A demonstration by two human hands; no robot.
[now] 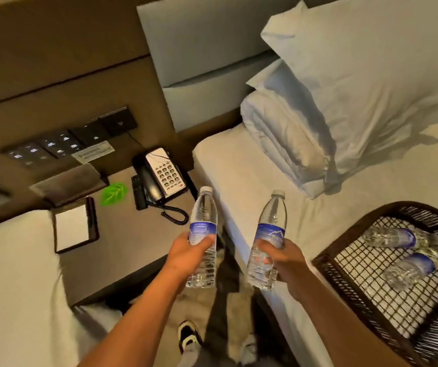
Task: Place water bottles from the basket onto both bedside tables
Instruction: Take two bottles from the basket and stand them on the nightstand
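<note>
My left hand [186, 251] grips a clear water bottle [202, 213] with a blue label, held upright over the gap beside the bedside table [122, 234]. My right hand [278, 256] grips a second upright bottle [272, 223] above the edge of the right bed. A dark wicker basket [326, 271] lies on that bed at the right, with two more bottles [395, 237] [408, 268] lying flat inside it.
On the bedside table sit a black and white phone [159, 176] with a coiled cord, a remote [139, 192], a green leaf card [113, 193] and a notepad in a dark tray [73, 226]. Beds flank the table; pillows [345, 88] are stacked at the right.
</note>
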